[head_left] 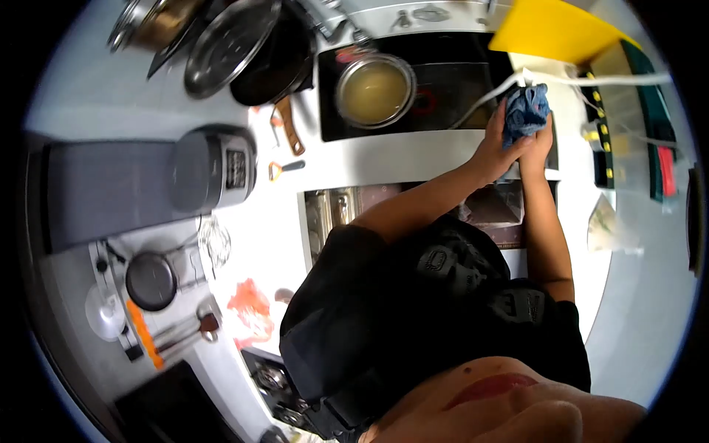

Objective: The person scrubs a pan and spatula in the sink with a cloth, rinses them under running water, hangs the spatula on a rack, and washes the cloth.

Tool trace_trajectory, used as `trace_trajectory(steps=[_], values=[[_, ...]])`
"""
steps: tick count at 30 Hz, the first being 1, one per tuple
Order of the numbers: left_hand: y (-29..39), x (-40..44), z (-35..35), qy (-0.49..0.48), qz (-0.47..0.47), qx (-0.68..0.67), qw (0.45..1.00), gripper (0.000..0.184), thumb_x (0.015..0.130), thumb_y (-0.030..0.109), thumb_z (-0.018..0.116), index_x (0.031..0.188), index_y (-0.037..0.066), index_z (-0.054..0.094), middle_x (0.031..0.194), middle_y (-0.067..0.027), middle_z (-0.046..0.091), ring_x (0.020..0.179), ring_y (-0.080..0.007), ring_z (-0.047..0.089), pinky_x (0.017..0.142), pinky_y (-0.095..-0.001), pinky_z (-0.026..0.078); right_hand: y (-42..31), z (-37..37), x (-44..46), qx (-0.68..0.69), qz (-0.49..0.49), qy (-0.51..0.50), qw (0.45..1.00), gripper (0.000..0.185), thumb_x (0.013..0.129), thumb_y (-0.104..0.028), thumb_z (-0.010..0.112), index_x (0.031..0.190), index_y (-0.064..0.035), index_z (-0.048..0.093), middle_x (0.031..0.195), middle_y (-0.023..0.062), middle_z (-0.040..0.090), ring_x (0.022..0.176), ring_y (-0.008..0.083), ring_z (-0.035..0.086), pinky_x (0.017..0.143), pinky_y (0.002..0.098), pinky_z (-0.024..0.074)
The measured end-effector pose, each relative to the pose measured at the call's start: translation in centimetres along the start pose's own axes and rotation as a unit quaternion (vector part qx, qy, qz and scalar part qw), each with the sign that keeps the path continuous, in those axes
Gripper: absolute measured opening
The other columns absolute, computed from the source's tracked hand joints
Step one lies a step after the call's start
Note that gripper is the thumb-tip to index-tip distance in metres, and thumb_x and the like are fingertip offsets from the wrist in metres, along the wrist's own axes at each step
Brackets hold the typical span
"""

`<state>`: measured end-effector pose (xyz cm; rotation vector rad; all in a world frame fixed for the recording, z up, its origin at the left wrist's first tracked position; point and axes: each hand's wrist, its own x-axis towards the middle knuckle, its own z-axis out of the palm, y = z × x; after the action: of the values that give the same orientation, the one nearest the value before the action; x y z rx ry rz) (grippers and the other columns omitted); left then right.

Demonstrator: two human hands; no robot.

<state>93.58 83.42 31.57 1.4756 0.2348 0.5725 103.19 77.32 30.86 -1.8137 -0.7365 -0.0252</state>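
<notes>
A crumpled blue cloth (pixel 526 111) is bunched between my two hands, over the right end of the black sink (pixel 473 81). My left hand (pixel 496 151) closes on it from the left, the fingers wrapped round its lower side. From the right, my right hand (pixel 539 148) grips the same cloth, with the two hands touching. A white cord or tube (pixel 583 78) passes just above the cloth; whether it touches it I cannot tell. In the sink's left part stands a round metal pot (pixel 376 90) with cloudy yellowish liquid.
Pans and a lid (pixel 233 48) stand at the upper left. A peeler (pixel 286 168) lies on the white counter. Further left are a grey appliance (pixel 221 168) and a small black pan (pixel 151 280). A yellow board (pixel 557 29) stands at upper right. An open drawer (pixel 347 210) sits below the counter.
</notes>
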Motion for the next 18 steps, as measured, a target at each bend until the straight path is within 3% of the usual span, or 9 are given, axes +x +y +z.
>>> trace_trajectory(steps=[1,3,5,6,8,10,11,14,18], values=[[0.1,0.4,-0.4,0.047,0.01,-0.066,0.997,0.076,0.079,0.035,0.063,0.134,0.003,0.022,0.129,-0.0136,0.036,0.118,-0.0225,0.036,0.098,-0.0343,0.028,-1.4,0.8,-0.8,0.0,-0.017,-0.023,1.0,0.035,0.085,-0.015,0.045,0.117,-0.0012,0.046,0.101,0.0165,0.06,0.088,0.0245,0.059,0.079,0.0323,0.0446],[0.9,0.8,-2.3,0.076,-0.085,-0.166,0.98,0.069,0.077,0.034,0.066,0.129,0.004,0.031,0.123,-0.0116,0.042,0.112,-0.0212,0.042,0.095,-0.0334,0.033,-3.7,2.4,-2.5,0.003,-0.055,-0.046,0.997,0.043,0.082,-0.007,0.045,0.124,0.001,0.039,0.104,0.0196,0.058,0.091,0.029,0.058,0.08,0.0321,0.044],[0.7,0.8,-3.2,0.122,-0.141,-0.239,0.953,0.053,0.074,0.031,0.069,0.115,0.005,0.046,0.11,-0.009,0.053,0.102,-0.0193,0.05,0.089,-0.0334,0.039,-4.0,2.4,-3.2,-0.02,0.06,-0.135,0.989,0.045,0.08,-0.002,0.042,0.125,0.0031,0.037,0.11,0.0219,0.054,0.099,0.032,0.055,0.085,0.0334,0.0414],[0.1,1.0,-3.7,0.123,-0.147,-0.252,0.948,0.052,0.074,0.029,0.069,0.114,0.005,0.047,0.109,-0.009,0.054,0.101,-0.0194,0.051,0.087,-0.0335,0.04,-3.9,2.7,-3.3,-0.033,0.117,-0.174,0.977,0.047,0.079,0.001,0.04,0.126,0.0041,0.036,0.113,0.0231,0.052,0.103,0.0335,0.053,0.088,0.034,0.0401],[-1.0,0.8,-4.4,0.123,-0.165,-0.28,0.938,0.049,0.073,0.026,0.068,0.112,0.004,0.048,0.106,-0.0089,0.055,0.097,-0.0198,0.053,0.085,-0.0337,0.042,-0.4,3.8,-4.4,-0.02,0.01,-0.183,0.983,0.052,0.076,0.004,0.036,0.128,0.0072,0.03,0.127,0.0282,0.037,0.12,0.0387,0.036,0.1,0.0377,0.0268],[-1.1,0.9,-4.9,0.155,-0.195,-0.272,0.929,0.044,0.073,0.024,0.067,0.108,0.005,0.051,0.102,-0.0082,0.056,0.093,-0.0194,0.055,0.082,-0.0335,0.044,-0.9,4.6,-4.3,-0.059,-0.072,-0.187,0.978,0.054,0.076,0.004,0.036,0.129,0.0074,0.027,0.133,0.0298,0.027,0.125,0.0408,0.027,0.104,0.0389,0.02],[-1.1,1.0,-5.1,0.172,-0.21,-0.268,0.925,0.041,0.073,0.023,0.067,0.106,0.005,0.052,0.101,-0.0079,0.056,0.091,-0.0192,0.055,0.08,-0.0334,0.044,-1.2,4.3,-4.0,-0.005,-0.087,-0.227,0.97,0.054,0.079,0.0,0.038,0.13,0.0084,0.023,0.135,0.0317,0.021,0.127,0.0441,0.02,0.105,0.04,0.0165],[-0.9,1.1,-5.6,0.224,-0.218,-0.22,0.924,0.037,0.073,0.023,0.065,0.103,0.005,0.054,0.098,-0.0084,0.057,0.086,-0.0196,0.057,0.076,-0.0335,0.046,-0.4,5.1,-4.5,-0.032,-0.057,-0.259,0.964,0.053,0.081,-0.002,0.041,0.13,0.0089,0.023,0.135,0.0341,0.018,0.126,0.0462,0.018,0.105,0.0408,0.0169],[-0.7,1.6,-7.2,0.231,-0.274,-0.312,0.88,0.032,0.075,0.024,0.063,0.098,0.003,0.056,0.09,-0.009,0.058,0.078,-0.0206,0.058,0.069,-0.0338,0.048,-1.9,5.9,-4.3,-0.1,-0.131,-0.269,0.949,0.057,0.079,-0.003,0.047,0.13,0.0082,0.024,0.133,0.0374,0.016,0.125,0.0492,0.017,0.105,0.0424,0.0174]])
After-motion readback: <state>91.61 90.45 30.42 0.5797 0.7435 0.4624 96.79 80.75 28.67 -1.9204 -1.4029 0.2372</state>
